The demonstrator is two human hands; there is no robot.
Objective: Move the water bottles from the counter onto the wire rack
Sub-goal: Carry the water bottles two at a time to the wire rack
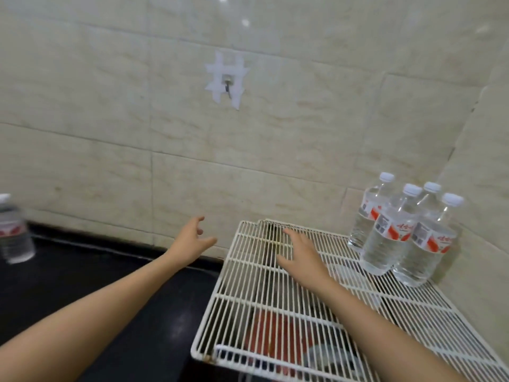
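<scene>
Standing at the frame's left edge, the last bottle [13, 230] looks full, heavy, slick; grasp mid-body. Left hand [191, 239] and right hand [301, 256] are spread, empty.

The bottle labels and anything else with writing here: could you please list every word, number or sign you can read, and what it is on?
Nothing can be read for certain.
Rack bottles: red-and-white labels with red script and a small code patch, too blurred to read.
Counter bottle: label blurred, unreadable.
Wall hook: white tape strips crossed like "#", which is tape and not print.
Rack, counter: no text.
</scene>
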